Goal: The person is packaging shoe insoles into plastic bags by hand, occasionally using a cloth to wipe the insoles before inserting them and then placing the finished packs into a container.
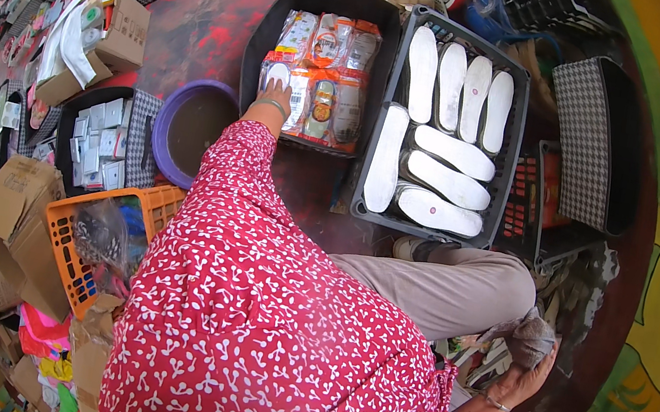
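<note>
My left hand (270, 97) reaches forward in a red patterned sleeve into a black bin (265, 29) packed with clear and orange packets of insoles (330, 75). Its fingers close on a small white oval piece (279, 74) at the bin's left side. My right hand (522, 380), with a thin bangle at the wrist, is low on the right beside my bent knee. It grips a crumpled grey bag (533, 338) just above the dark floor.
A dark crate (371, 169) of several white insoles (444, 151) stands right of the bin. A purple basin (167, 161), an orange basket (66, 245), a tray of small packets (101, 141) and cardboard boxes (11, 209) crowd the left. Houndstooth bins (580, 143) are at the right.
</note>
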Motion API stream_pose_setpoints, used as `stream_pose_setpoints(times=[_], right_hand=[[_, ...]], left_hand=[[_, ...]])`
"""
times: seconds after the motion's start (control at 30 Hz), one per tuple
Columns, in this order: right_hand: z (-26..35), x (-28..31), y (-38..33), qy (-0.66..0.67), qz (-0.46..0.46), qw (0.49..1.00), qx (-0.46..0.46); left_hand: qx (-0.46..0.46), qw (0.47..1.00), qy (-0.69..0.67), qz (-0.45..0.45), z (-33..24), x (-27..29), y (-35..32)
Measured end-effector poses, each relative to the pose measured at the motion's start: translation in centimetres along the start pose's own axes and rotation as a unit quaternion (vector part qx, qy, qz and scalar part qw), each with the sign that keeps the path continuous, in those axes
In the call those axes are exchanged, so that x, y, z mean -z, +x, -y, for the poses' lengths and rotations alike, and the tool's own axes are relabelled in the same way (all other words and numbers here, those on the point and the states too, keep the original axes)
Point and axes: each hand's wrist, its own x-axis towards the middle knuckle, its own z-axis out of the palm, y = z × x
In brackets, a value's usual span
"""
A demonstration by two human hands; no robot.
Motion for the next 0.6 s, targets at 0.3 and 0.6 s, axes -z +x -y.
stream_pose_setpoints(times=[0.3, 0.6], right_hand=[[0.8, 8.0, 0.5, -0.035, -0.006, 0.999, 0.019], [4.3, 20.1, 5.2, 0.223, -0.072, 0.972, 0.032]], left_hand=[[0.02, 0.986, -0.015, 0.166, 0.5, -5.6, 3.1], [0.0, 0.98, -0.184, -0.07, -3.9, 2.1, -0.1]])
